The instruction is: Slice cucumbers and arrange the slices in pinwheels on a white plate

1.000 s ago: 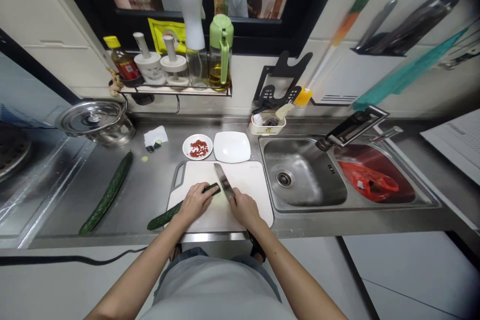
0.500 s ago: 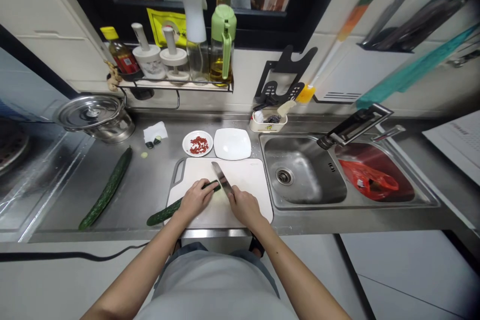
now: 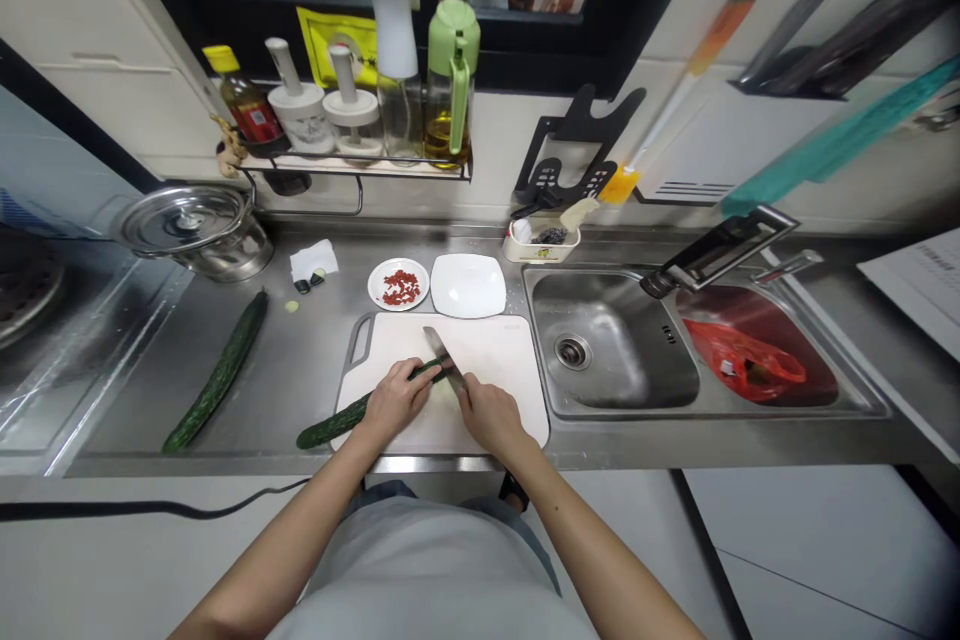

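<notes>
A lidded pot (image 3: 191, 220) stands at far left on the steel tabletop (image 3: 135, 400), with a cucumber (image 3: 217, 375) lying nearer and slightly right. Beyond it is white paper (image 3: 315, 260) with dark scraps on its near edge. A second cucumber (image 3: 330, 427) slants over the near-left edge of the white board (image 3: 506, 350), running under the left hand (image 3: 397, 395), which presses down, fingers bent. A plate (image 3: 375, 287) of red bits sits past the board. The right hand (image 3: 489, 415), just apart from the left, grips a knife (image 3: 437, 344), blade crossing the cucumber's right end.
</notes>
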Available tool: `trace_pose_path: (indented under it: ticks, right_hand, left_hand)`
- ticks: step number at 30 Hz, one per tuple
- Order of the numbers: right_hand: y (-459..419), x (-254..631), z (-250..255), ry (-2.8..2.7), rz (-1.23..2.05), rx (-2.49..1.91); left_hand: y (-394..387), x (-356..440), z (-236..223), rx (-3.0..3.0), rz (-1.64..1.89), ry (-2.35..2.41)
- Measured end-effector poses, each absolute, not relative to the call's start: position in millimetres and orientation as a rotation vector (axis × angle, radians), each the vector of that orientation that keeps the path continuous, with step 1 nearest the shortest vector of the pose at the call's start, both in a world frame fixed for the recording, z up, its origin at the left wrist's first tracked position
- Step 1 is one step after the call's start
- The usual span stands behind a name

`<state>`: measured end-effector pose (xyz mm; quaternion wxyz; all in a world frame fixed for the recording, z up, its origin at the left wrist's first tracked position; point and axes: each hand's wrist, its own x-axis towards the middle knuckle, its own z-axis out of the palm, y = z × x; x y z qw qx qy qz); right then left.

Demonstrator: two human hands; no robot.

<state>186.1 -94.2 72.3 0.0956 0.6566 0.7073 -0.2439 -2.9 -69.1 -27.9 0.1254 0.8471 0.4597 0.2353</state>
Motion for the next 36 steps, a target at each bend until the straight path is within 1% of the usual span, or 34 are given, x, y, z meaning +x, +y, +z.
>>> trace_pose_path:
  ticks: [9,21,29,36]
  right_hand:
    - [-99.0,184.7,86.6,2.006,-0.779,1.873]
    - [-124.3,196.6,87.4,1.955,-0.797,1.839]
    - [-117.4,191.2,92.9,1.948,-0.785,1.836]
    - [-111.6,186.5,87.9,1.971,-0.767,1.839]
  left_hand:
    - [-72.6,0.6,-26.0,2.467,0.703,1.345]
    - [-73.4,1.4,-27.9,2.438,0.707,1.36]
    - [-73.4,2.2,-25.7,2.423,0.713,1.347]
    - [-73.3,2.5,-24.2,2.429,0.706,1.355]
